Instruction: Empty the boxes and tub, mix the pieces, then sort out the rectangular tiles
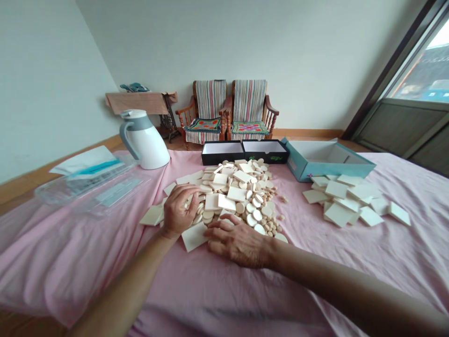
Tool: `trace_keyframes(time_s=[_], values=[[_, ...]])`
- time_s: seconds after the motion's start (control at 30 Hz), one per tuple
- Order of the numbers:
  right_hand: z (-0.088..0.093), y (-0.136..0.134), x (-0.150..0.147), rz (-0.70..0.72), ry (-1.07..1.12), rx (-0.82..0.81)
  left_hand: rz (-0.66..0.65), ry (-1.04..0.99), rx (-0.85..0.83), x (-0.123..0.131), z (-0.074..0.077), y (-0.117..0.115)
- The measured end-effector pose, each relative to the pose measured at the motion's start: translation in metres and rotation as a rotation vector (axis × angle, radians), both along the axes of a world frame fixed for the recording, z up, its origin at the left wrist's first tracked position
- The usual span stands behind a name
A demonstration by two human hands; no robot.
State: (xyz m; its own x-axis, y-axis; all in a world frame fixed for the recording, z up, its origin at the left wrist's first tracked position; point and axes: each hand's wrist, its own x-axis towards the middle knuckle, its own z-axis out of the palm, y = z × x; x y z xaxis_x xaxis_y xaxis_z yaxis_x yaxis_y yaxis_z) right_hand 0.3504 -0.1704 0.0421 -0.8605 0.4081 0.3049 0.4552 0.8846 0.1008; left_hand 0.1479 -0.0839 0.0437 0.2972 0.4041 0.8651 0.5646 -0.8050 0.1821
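A heap of pale wooden pieces (235, 194), squares and round discs mixed, lies on the pink cloth (224, 290) in front of me. My left hand (178, 209) rests on the heap's near left edge with its fingers curled over some pieces. My right hand (238, 241) lies flat at the near edge, fingers stretched left onto a square tile (193, 237). A second pile holds only square tiles (347, 199) and sits to the right, apart from both hands.
Two black open boxes (245, 150) and a teal open box (326, 161) stand behind the piles. A white jug (145, 140) and a clear plastic lidded container (91, 187) are at the left. Two striped armchairs (228, 112) stand by the far wall.
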Motion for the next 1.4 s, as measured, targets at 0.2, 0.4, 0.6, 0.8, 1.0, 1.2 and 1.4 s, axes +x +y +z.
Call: trace_keyframes(time_s=[0.2, 0.4, 0.6, 0.8, 1.0, 1.2, 1.4], values=[[0.000, 0.022, 0.039, -0.247, -0.002, -0.017, -0.036, 0.037, -0.021, 0.004, 0.001, -0.002], [0.003, 0.045, 0.056, -0.412, 0.048, -0.089, -0.070, 0.085, -0.051, 0.007, 0.001, -0.004], [0.008, 0.064, 0.068, -0.546, 0.430, -0.146, -0.092, 0.097, -0.074, 0.009, 0.000, -0.005], [0.005, 0.079, 0.075, -0.918, 0.412, -0.150, -0.099, 0.099, -0.076, 0.008, -0.001, -0.004], [0.003, 0.082, 0.075, -0.998, 0.315, -0.152, -0.110, 0.113, -0.082, 0.008, -0.001, -0.004], [0.012, 0.065, 0.085, -0.934, 0.382, -0.108, -0.104, 0.145, -0.055, 0.005, 0.002, -0.003], [0.021, 0.028, 0.157, -1.195, 0.387, 0.054, -0.102, 0.138, -0.023, 0.004, 0.002, 0.001]])
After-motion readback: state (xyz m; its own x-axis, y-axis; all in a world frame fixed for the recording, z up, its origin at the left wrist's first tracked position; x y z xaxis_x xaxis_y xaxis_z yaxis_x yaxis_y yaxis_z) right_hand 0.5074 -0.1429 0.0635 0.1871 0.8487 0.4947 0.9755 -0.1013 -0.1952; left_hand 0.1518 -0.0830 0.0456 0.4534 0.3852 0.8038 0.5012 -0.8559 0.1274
